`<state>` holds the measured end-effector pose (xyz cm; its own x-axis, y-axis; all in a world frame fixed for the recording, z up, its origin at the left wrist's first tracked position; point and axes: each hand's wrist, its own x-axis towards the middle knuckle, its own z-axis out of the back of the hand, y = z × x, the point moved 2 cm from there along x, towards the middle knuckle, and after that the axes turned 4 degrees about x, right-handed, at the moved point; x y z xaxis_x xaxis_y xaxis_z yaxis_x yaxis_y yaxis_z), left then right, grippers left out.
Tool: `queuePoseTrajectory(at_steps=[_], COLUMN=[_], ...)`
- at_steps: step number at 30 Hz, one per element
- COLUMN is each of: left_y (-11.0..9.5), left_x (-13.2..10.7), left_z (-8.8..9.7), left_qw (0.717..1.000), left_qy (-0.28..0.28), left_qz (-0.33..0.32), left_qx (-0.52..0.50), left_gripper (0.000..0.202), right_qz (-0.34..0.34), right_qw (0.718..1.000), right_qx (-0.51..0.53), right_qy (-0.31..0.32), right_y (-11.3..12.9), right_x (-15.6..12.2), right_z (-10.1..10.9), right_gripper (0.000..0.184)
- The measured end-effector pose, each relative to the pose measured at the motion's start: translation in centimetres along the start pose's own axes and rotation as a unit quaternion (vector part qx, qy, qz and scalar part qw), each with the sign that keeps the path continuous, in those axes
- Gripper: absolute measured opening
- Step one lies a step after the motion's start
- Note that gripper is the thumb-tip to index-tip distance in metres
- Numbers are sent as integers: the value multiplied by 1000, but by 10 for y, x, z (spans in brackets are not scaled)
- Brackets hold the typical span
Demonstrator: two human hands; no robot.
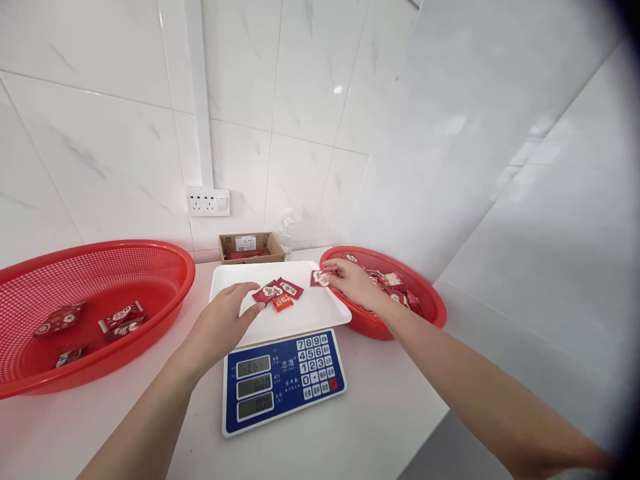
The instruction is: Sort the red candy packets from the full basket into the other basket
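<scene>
A blue-faced digital scale (283, 380) with a white weighing tray (310, 313) stands on the white counter. A few red snack packets (277, 293) lie on the tray. My left hand (223, 327) rests over the tray's left part, fingers spread, fingertips touching the nearest packet. My right hand (353, 280) reaches across the tray's right edge and pinches a red packet (320, 278) between thumb and fingers. Behind that hand sits a small red basket (425, 293) with several more packets.
A large red basket (165, 267) on the left holds several packets (120, 319). A small open cardboard box (250, 245) and a clear plastic bottle (286, 230) stand against the tiled wall under a socket (209, 201). The counter's edge runs down at the right.
</scene>
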<state>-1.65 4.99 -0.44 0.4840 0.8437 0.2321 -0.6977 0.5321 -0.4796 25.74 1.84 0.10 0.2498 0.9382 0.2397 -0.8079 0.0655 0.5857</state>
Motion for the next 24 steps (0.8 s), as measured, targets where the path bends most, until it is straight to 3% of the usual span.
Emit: queuePoseTrajectory(at_steps=[2, 4, 9, 14, 18, 24], left_y=[1, 1, 2, 2, 2, 1], left_x=[0, -1, -1, 0, 0, -2], left_z=[-1, -1, 0, -2, -2, 0], left_qw=[1000, 1000, 1000, 999, 999, 999], left_qy=[1, -1, -11, -14, -16, -11], left_qz=[-2, -5, -13, -29, -37, -39], left_qx=[0, -1, -4, -11, -13, -15], left_gripper=[40, 40, 38, 37, 35, 34], right_qz=[18, 54, 115, 103, 131, 190], right_qw=[993, 989, 988, 972, 952, 943], right_qx=[79, 69, -31, -26, -77, -88], right_qy=[81, 118, 98, 209, 265, 259], right_y=[13, 23, 36, 51, 58, 58], right_x=[-7, -12, -18, -15, -6, 10], right_z=[-20, -35, -52, -68, -84, -86], right_gripper=[32, 28, 42, 63, 61, 57])
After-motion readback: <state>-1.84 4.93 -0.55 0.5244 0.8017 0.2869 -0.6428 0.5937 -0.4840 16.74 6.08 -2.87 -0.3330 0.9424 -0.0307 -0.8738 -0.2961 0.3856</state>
